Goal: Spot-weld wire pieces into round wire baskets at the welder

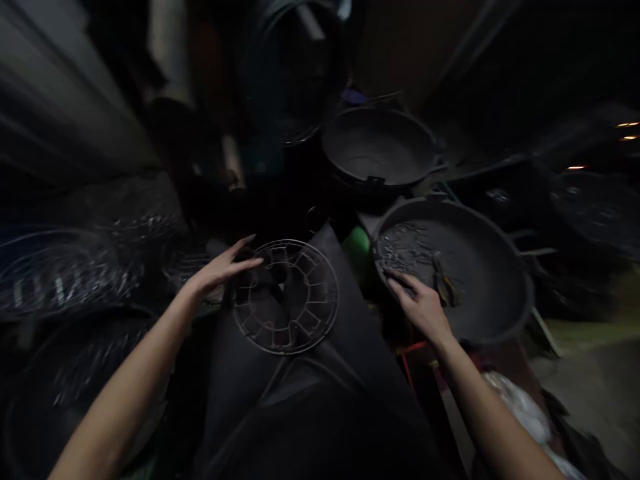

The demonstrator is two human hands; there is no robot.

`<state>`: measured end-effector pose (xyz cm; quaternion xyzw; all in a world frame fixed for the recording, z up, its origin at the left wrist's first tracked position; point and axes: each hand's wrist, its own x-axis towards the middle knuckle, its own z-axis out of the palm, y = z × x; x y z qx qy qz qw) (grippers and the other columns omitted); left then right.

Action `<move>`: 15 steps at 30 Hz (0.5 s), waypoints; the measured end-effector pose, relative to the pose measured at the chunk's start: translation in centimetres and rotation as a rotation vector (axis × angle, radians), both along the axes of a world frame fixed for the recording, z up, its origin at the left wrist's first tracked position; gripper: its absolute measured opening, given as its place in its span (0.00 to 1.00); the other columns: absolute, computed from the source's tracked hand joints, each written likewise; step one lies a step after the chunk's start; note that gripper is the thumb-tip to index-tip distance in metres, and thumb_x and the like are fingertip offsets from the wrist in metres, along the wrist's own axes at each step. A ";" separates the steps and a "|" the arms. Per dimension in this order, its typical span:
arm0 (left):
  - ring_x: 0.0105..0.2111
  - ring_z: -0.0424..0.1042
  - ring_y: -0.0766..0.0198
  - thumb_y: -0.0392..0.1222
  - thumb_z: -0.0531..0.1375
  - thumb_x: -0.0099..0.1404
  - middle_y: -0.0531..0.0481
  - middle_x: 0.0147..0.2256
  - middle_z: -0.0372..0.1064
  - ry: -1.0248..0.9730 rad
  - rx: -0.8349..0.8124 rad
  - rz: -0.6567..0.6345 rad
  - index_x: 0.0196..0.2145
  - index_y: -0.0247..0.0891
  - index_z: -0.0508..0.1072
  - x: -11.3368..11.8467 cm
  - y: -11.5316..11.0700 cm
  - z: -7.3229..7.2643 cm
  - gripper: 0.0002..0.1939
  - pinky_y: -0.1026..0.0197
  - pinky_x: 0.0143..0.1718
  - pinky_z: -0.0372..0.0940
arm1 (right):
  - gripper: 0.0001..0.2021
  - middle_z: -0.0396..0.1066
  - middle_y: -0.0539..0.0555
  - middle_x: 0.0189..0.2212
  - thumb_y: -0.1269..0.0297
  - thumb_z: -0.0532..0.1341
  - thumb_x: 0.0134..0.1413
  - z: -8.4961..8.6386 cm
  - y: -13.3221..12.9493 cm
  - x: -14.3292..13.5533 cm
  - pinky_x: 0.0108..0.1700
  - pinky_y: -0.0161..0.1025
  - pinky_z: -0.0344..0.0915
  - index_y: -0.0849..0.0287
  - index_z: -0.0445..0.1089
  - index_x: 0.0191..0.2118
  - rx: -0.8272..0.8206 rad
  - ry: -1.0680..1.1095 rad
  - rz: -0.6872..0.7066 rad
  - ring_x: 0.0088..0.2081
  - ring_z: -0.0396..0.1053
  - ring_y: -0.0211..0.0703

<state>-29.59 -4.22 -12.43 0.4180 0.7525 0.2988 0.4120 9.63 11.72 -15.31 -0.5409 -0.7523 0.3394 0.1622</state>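
The camera's up on my head, looking forward and down, close above my bare left hand (216,272), bare right hand (421,309) and a round, silvery wire frame (309,293).

Dim, murky light throughout, outer parts smeared by blur; at far left a pale grey surface (60,87) with slanting streaks, wall or floor not clear. Far right mostly black, crossed by a faint pale slanting band (477,40), with small orange lights (629,131) glowing along the right side. Near right, dull grey floor (595,387), its farther part tinged yellow-green; at far centre, one small bluish-white bright spot (344,8), source too blurred to tell.
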 end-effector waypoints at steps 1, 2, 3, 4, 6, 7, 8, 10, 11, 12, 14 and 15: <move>0.55 0.65 0.51 0.56 0.64 0.54 0.44 0.57 0.62 -0.012 -0.039 -0.016 0.61 0.46 0.57 -0.2 0.6 0.1 0.40 0.50 0.54 0.62 | 0.21 0.72 0.58 0.46 0.53 0.54 0.55 -0.3 1.2 0.3 0.54 0.46 0.61 0.61 0.72 0.47 0.007 -0.085 -0.028 0.49 0.68 0.48; 0.56 0.64 0.50 0.55 0.65 0.52 0.44 0.58 0.60 -0.020 -0.061 -0.022 0.62 0.47 0.55 -0.4 0.9 0.2 0.42 0.50 0.54 0.63 | 0.19 0.72 0.60 0.46 0.55 0.53 0.56 -0.8 2.5 0.7 0.53 0.46 0.61 0.62 0.72 0.46 0.003 -0.179 -0.069 0.48 0.69 0.49; 0.56 0.63 0.49 0.53 0.66 0.52 0.44 0.59 0.59 -0.035 -0.067 -0.030 0.62 0.47 0.54 -0.6 1.1 0.2 0.44 0.49 0.53 0.63 | 0.18 0.72 0.61 0.45 0.57 0.54 0.55 -1.5 3.8 1.1 0.52 0.46 0.62 0.63 0.72 0.45 -0.013 -0.266 -0.109 0.48 0.69 0.50; 0.57 0.62 0.49 0.52 0.66 0.51 0.44 0.60 0.57 -0.059 -0.057 -0.046 0.63 0.48 0.52 -0.7 1.2 0.2 0.45 0.48 0.53 0.64 | 0.17 0.72 0.62 0.45 0.59 0.55 0.54 -2.3 5.1 1.4 0.51 0.45 0.62 0.63 0.72 0.44 -0.040 -0.332 -0.134 0.47 0.69 0.51; 0.57 0.62 0.48 0.50 0.67 0.50 0.43 0.61 0.55 -0.123 0.004 -0.074 0.63 0.49 0.51 -0.7 1.0 0.2 0.47 0.47 0.52 0.65 | 0.16 0.73 0.63 0.44 0.60 0.59 0.50 -4.1 7.5 1.7 0.50 0.44 0.62 0.64 0.72 0.42 -0.092 -0.387 -0.134 0.47 0.69 0.52; 0.57 0.62 0.49 0.48 0.67 0.50 0.43 0.61 0.55 -0.160 0.041 -0.070 0.64 0.49 0.50 -0.5 0.7 0.3 0.47 0.47 0.51 0.65 | 0.16 0.73 0.64 0.44 0.60 0.60 0.49 -5.0 8.4 1.5 0.50 0.44 0.62 0.64 0.72 0.41 -0.104 -0.391 -0.127 0.47 0.69 0.52; 0.56 0.64 0.49 0.47 0.67 0.50 0.43 0.60 0.57 -0.197 0.072 -0.047 0.64 0.50 0.49 -0.1 0.4 0.5 0.48 0.48 0.50 0.66 | 0.16 0.72 0.65 0.43 0.60 0.61 0.47 -5.8 9.1 1.1 0.50 0.44 0.62 0.65 0.71 0.41 -0.114 -0.401 -0.120 0.47 0.69 0.53; 0.53 0.67 0.52 0.45 0.67 0.50 0.42 0.57 0.62 -0.265 0.101 0.052 0.63 0.47 0.51 1.0 -0.2 0.9 0.46 0.50 0.49 0.67 | 0.16 0.72 0.68 0.41 0.58 0.61 0.45 -7.2 9.9 -0.1 0.48 0.49 0.63 0.66 0.71 0.37 -0.134 -0.424 -0.109 0.47 0.69 0.57; 0.52 0.68 0.53 0.44 0.67 0.50 0.42 0.54 0.65 -0.296 0.096 0.107 0.62 0.45 0.53 1.6 -0.6 1.1 0.45 0.52 0.49 0.67 | 0.16 0.72 0.70 0.38 0.57 0.62 0.43 -7.7 10.1 -0.7 0.47 0.52 0.63 0.66 0.70 0.34 -0.146 -0.433 -0.103 0.46 0.69 0.61; 0.51 0.69 0.53 0.44 0.67 0.49 0.42 0.52 0.67 -0.320 0.084 0.150 0.61 0.42 0.57 2.2 -0.9 1.4 0.43 0.53 0.49 0.67 | 0.16 0.72 0.71 0.35 0.55 0.62 0.41 -8.1 10.2 -1.3 0.45 0.56 0.64 0.65 0.70 0.30 -0.158 -0.439 -0.099 0.45 0.69 0.65; 0.50 0.69 0.54 0.45 0.68 0.48 0.41 0.50 0.69 -0.322 0.048 0.187 0.56 0.37 0.63 2.9 -1.6 2.1 0.39 0.53 0.51 0.65 | 0.16 0.71 0.72 0.29 0.50 0.62 0.39 -8.9 10.4 -1.9 0.42 0.62 0.63 0.60 0.67 0.24 -0.175 -0.438 -0.091 0.42 0.69 0.71; 0.50 0.69 0.54 0.45 0.69 0.47 0.41 0.49 0.70 -0.298 0.035 0.192 0.54 0.35 0.66 3.2 -2.0 2.6 0.36 0.53 0.52 0.65 | 0.17 0.70 0.72 0.27 0.47 0.61 0.37 -9.2 10.6 -1.9 0.40 0.64 0.63 0.57 0.65 0.21 -0.159 -0.412 -0.089 0.41 0.69 0.73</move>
